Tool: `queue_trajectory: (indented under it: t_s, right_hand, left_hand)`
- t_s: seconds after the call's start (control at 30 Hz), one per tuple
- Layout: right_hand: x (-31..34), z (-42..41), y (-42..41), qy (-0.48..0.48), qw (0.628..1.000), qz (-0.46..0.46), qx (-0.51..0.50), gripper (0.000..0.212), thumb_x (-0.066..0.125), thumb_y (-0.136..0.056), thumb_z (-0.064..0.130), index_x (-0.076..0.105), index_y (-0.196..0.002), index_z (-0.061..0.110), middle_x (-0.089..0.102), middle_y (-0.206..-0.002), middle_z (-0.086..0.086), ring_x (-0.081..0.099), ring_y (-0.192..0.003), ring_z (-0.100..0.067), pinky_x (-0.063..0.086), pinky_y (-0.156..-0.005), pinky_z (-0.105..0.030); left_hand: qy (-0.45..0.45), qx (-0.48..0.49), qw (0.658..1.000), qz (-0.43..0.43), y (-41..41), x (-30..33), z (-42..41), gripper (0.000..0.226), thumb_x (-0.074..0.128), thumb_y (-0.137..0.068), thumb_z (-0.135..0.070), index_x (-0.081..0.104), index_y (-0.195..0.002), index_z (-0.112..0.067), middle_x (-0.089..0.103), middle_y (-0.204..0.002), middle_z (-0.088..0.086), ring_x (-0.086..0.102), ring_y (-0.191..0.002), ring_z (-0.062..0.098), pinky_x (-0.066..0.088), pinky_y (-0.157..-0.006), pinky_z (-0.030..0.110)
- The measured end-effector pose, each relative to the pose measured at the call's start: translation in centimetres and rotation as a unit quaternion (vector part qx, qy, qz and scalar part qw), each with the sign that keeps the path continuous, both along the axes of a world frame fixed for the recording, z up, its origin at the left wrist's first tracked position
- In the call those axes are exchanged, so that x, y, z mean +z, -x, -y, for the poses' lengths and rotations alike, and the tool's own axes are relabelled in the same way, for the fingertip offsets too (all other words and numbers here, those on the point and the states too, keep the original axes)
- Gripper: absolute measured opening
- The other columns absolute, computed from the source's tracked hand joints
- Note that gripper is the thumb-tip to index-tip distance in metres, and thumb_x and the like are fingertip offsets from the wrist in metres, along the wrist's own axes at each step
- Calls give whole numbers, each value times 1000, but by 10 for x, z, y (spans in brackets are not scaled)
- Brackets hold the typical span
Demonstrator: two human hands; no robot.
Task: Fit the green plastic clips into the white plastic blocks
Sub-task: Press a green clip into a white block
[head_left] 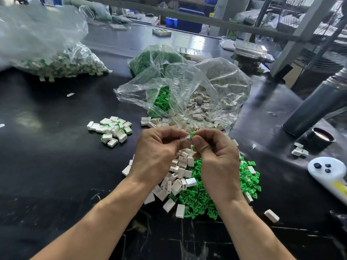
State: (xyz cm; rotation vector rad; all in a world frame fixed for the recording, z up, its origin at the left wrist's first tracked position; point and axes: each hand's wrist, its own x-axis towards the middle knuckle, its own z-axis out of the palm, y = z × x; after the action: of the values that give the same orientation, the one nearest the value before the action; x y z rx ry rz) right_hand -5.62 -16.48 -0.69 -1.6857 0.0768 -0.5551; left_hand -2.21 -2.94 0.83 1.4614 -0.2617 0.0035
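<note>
Black table (56,156): bags (187,87) hold clips, blocks; fingers (180,142) seemingly pinch both.

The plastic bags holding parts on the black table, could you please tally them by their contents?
Bag of fitted white-and-green pieces: 1
Bag of green clips: 1
Bag of white blocks: 1
Total: 3

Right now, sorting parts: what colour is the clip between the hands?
Green clip, pinched with a white block; head view.
</note>
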Motion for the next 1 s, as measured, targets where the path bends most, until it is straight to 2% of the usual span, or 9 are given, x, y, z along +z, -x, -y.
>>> queue_trajectory:
  t_s: [0.1, 0.27, 0.43, 0.63, 0.77, 0.9, 1.0]
  right_hand:
    - [2, -3, 1, -33, 999, 5, 3, 17, 70, -95, 6, 72, -89, 22, 73, -83, 1, 66, -75, -11, 55, -68, -24]
    - [3, -3, 2, -35, 999, -5, 9, 20, 68, -96, 3, 72, -89, 21, 74, -85, -2, 68, -78, -15, 58, -72, -29]
    - [3, -5, 3, -69, 997, 0, 18, 23, 67, -97, 1, 73, -88, 22, 74, -87, -4, 70, -80, -18, 58, -72, -27]
    - [6, -4, 4, -21, 999, 18, 22, 25, 72, -92, 0, 76, -86, 24, 75, -82, -1, 68, -75, -11, 54, -67, -22]
    - [11, 6, 4, -25, 998, -4, 49, 23, 72, -91, -3, 79, -86, 18, 75, -81, -7, 67, -73, -15, 58, -66, -30]
    - [13, 9, 4, -45, 998, -18, 49, 17, 66, -99, 5, 80, -97, 14, 76, -84, -10, 66, -70, -17, 61, -67, -32]
    - [14, 7, 3, -76, 995, -42, 46, 25, 55, -107, 24, 77, -105, 12, 77, -86, -11, 65, -66, -18, 59, -56, -31]
  left_hand:
    - [25, 3, 1000, -12, 0, -2, 2, 13, 77, -81, 8, 78, -93, 4, 78, -75, 2, 68, -63, 1, 52, -59, 12]
    - [29, 4, 999, -30, -3, -3, 2, 14, 77, -81, 9, 79, -92, 2, 78, -76, 4, 67, -61, 2, 52, -58, 15]
    - [33, -3, 998, -44, -5, -3, 2, 14, 78, -81, 8, 80, -91, -2, 78, -76, 5, 66, -62, 6, 54, -57, 20]
    - [3, -6, 1000, 7, -4, -1, -2, 15, 74, -83, 12, 79, -92, 2, 78, -77, 4, 72, -68, 5, 53, -60, 13]
    - [-5, -17, 999, 26, -3, 0, -2, 15, 71, -84, 15, 78, -93, 5, 78, -78, 2, 72, -70, 4, 53, -61, 12]
    - [-32, -17, 998, 42, -6, 0, -3, 14, 77, -85, 3, 79, -97, -4, 79, -85, -1, 71, -74, 3, 53, -65, 14]
    - [-20, -6, 999, 44, -6, 0, -5, 13, 79, -86, -5, 78, -95, -14, 78, -88, -1, 71, -78, 7, 56, -70, 19]
